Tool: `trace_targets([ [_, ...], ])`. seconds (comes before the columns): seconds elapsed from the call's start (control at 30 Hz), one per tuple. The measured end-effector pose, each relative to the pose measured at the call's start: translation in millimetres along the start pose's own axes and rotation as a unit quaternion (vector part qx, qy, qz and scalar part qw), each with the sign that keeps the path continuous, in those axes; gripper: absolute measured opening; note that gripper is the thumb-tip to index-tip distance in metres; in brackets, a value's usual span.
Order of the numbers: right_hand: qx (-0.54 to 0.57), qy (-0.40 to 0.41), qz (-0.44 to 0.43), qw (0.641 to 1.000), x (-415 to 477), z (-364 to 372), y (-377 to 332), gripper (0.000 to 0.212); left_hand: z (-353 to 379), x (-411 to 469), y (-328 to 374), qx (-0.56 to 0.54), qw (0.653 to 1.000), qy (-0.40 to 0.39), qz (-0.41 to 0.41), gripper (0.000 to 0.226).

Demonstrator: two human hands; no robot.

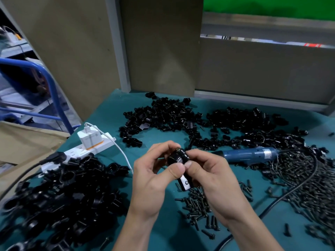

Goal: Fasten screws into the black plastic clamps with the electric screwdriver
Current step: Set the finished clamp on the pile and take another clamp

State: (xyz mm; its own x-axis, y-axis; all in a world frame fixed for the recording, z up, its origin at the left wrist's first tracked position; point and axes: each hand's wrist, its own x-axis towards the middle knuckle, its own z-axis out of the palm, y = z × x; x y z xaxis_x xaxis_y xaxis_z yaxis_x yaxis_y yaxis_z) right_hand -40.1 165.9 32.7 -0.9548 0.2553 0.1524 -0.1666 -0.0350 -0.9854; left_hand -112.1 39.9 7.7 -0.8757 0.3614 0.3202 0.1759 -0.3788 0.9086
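Head view: one black clamp (177,158) is held above the worktop (107,115), gripped from both sides. The left hand (154,178) pinches its rounded upper part between thumb and fingers; the right hand (213,175) curls round the opposite side. Judged light, rigid moulded plastic, smooth and somewhat slippery; best held by the flat flanks, leaving the screw hole free. The screwdriver (250,155) lies unheld on the worktop, beside loose screws (299,176).

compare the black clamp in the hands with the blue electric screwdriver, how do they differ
The black clamp is held up, pinched by the left hand and right hand; the electric screwdriver lies untouched on the teal mat. The clamp is black and stubby; the screwdriver is blue and long.
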Motion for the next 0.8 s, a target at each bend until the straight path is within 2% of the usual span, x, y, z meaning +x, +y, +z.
trace_targets([
  [0.13,0.029,0.056,0.014,0.998,-2,-4,6,0.013,2,-2,-5,-0.028,0.999,-0.023,-0.015,0.032],
  [0.27,0.017,0.062,0.003,0.998,-6,-7,11,0.017,3,-4,-9,-0.029,0.999,-0.032,-0.019,0.030],
  [0.43,-0.006,0.081,-0.019,0.996,-9,-11,10,0.010,6,-6,-12,-0.045,0.998,-0.025,-0.031,0.023],
  [0.63,-0.125,0.093,-0.070,0.985,-15,-18,6,0.023,6,-9,-16,-0.071,0.995,-0.034,-0.054,0.024],
  [0.8,-0.243,0.113,-0.125,0.955,-20,-16,3,0.017,6,-11,-20,-0.128,0.987,-0.039,-0.092,0.028],
])
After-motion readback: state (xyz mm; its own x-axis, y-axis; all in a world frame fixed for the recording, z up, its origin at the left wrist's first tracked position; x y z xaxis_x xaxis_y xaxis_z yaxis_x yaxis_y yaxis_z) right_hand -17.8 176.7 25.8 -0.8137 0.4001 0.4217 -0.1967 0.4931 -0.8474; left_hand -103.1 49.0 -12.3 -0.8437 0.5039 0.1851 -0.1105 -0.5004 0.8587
